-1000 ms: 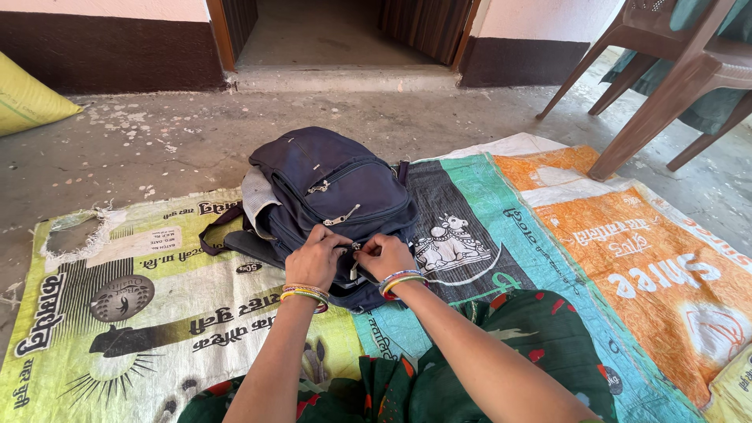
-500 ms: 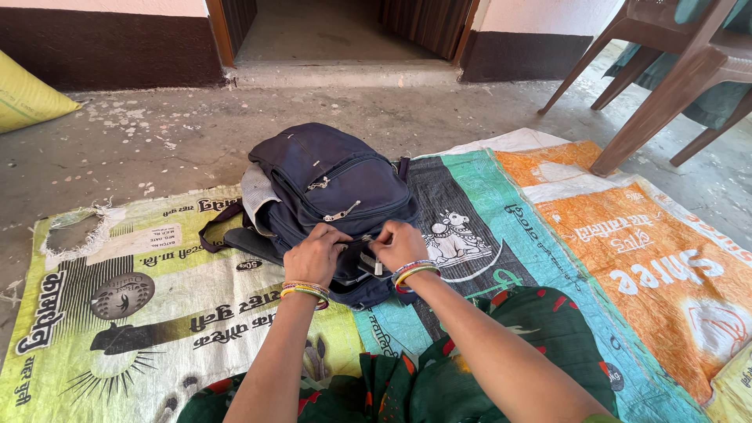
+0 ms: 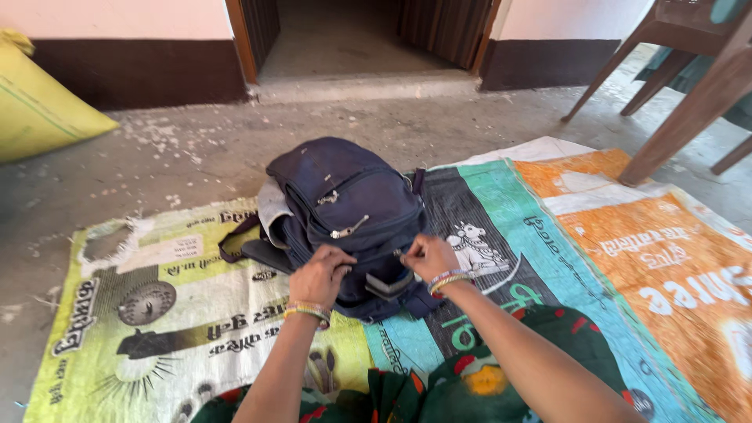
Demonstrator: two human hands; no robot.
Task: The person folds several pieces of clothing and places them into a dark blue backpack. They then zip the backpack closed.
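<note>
1. navy fabric backpack (image 3: 345,211) lies on the printed woven sack mat (image 3: 196,313), at about 12 o'clock from us, near the middle of the view.
2. our left hand (image 3: 319,276) rests on the near edge of the bag's front pocket, fingers curled down onto the cloth, pressing or gripping it; we can't tell if anything small is pinched under them.
3. our right hand (image 3: 427,257) sits at about 3 o'clock from the left one, fingers pinched tight at the pocket's zip line; we take it to be on the zip pull, but the pull itself is too small and blurred to confirm.
4. between the two hands the front pocket (image 3: 385,282) gapes a little, a grey inner edge showing.
5. higher up the bag, at 12 o'clock from the left hand, a metal zip pull (image 3: 347,229) hangs loose; another small one (image 3: 327,197) sits above it.
6. a dark strap (image 3: 235,243) loops out from the bag toward 9 o'clock, flat on the mat.
7. both wrists carry coloured bangles (image 3: 307,311).
8. green patterned cloth (image 3: 486,376) covers our lap at 6 o'clock.
9. brown plastic chair legs (image 3: 689,102) stand at 2 o'clock, partly on the orange end of the mat.
10. a yellow sack (image 3: 39,102) lies at 10 o'clock on the concrete floor (image 3: 196,149); a doorway (image 3: 352,39) is at 12 o'clock.
</note>
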